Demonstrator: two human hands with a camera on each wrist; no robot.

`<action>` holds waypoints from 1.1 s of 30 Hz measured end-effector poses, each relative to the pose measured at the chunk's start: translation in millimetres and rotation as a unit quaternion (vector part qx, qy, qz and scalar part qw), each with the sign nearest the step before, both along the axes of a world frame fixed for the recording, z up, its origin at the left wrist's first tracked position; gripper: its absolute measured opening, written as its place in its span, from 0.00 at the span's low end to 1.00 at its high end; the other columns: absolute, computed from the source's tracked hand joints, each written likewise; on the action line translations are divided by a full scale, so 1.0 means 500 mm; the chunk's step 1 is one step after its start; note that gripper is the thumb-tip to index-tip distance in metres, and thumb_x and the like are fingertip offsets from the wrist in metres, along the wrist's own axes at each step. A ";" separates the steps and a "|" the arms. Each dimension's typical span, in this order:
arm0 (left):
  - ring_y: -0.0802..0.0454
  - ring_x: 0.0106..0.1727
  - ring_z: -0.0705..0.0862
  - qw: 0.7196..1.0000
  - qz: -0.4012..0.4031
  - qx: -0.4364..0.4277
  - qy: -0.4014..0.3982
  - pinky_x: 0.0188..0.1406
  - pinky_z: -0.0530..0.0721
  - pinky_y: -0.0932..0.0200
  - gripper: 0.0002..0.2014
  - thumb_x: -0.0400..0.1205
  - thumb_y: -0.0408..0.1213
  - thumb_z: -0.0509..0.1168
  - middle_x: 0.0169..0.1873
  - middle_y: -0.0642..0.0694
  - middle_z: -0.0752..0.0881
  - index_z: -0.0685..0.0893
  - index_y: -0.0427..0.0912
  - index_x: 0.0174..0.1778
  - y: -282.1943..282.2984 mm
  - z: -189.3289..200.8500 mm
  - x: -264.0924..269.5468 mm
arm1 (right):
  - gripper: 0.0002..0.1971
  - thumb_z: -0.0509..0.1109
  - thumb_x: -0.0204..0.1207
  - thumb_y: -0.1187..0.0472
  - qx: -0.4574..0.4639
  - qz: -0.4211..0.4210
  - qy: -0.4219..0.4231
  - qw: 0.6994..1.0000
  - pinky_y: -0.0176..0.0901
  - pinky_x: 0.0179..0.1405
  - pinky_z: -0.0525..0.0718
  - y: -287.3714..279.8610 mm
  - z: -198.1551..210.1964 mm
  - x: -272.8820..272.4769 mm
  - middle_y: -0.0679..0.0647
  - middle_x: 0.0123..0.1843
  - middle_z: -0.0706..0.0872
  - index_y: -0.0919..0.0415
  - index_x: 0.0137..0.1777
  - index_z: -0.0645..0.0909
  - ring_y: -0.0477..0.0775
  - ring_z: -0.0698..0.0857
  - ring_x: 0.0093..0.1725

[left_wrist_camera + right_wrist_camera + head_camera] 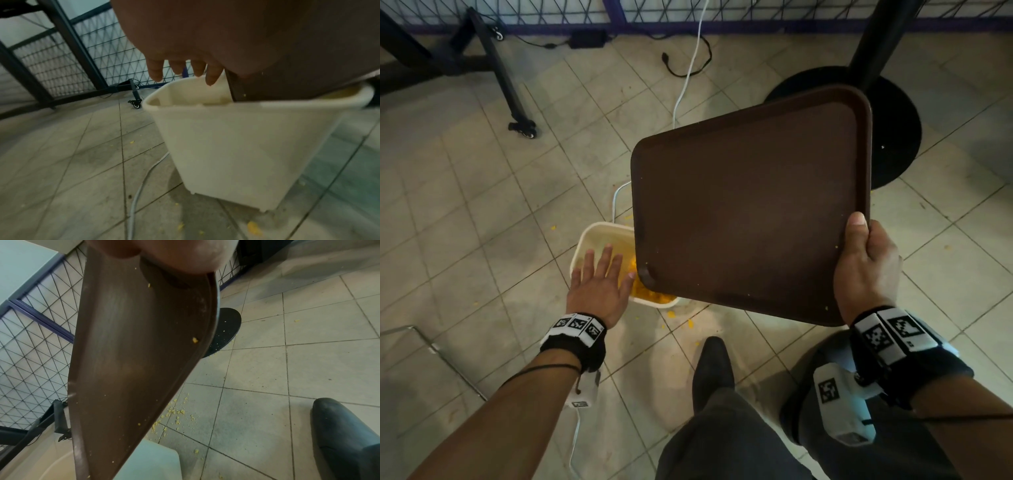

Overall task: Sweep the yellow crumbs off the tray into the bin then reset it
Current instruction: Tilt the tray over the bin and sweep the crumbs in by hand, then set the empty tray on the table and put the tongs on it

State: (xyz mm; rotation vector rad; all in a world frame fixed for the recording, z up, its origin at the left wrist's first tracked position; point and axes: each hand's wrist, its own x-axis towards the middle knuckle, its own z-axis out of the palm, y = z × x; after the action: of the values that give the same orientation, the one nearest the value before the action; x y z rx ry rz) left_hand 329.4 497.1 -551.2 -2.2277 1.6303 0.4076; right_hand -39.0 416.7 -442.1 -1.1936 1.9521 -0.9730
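My right hand (866, 270) grips the near right corner of the brown tray (750, 205), thumb on top of the rim. The tray is tilted, its lower left corner dipping over the cream bin (592, 236) on the floor. A heap of yellow crumbs (647, 293) lies inside the bin. My left hand (599, 277) hovers flat over the bin with fingers spread, holding nothing, just left of the tray's low corner. In the right wrist view a few tiny crumbs (194, 339) still cling to the tray (127, 369). The left wrist view shows the bin (236, 146) from the side, with the tray corner (267, 87) in its mouth.
Scattered crumbs (671, 313) lie on the tiled floor beside the bin. A black round table base (893, 137) stands behind the tray. A white cable (685, 92) runs across the floor. My dark shoe (714, 370) is near the bin. A wheeled black frame (524, 128) stands far left.
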 end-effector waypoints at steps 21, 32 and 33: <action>0.51 0.50 0.78 0.852 0.262 -0.338 0.302 0.53 0.69 0.59 0.15 0.89 0.46 0.59 0.47 0.51 0.83 0.87 0.43 0.62 -0.106 0.126 -0.163 | 0.22 0.57 0.83 0.43 0.169 -0.061 -0.130 0.975 0.60 0.60 0.82 -0.048 -0.045 -0.166 0.58 0.48 0.88 0.58 0.53 0.84 0.64 0.86 0.51; 0.49 0.45 0.80 0.862 0.255 -0.341 0.277 0.49 0.72 0.59 0.13 0.89 0.45 0.59 0.42 0.49 0.84 0.86 0.43 0.52 -0.051 0.160 -0.238 | 0.21 0.55 0.82 0.41 0.183 -0.010 -0.050 0.982 0.64 0.58 0.81 -0.015 -0.031 -0.240 0.60 0.52 0.85 0.56 0.56 0.79 0.66 0.83 0.53; 0.49 0.45 0.80 0.864 0.257 -0.337 0.271 0.50 0.72 0.59 0.13 0.89 0.44 0.59 0.42 0.49 0.84 0.87 0.43 0.54 -0.042 0.177 -0.241 | 0.22 0.55 0.80 0.39 0.189 -0.011 -0.039 0.981 0.65 0.56 0.81 -0.003 -0.012 -0.249 0.60 0.50 0.85 0.56 0.53 0.79 0.66 0.83 0.52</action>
State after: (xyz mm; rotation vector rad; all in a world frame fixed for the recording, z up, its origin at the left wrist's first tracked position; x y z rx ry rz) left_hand 208.9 476.3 -462.8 -3.3518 1.5456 0.7457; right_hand -163.5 415.0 -448.3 -0.9073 1.9792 -0.6110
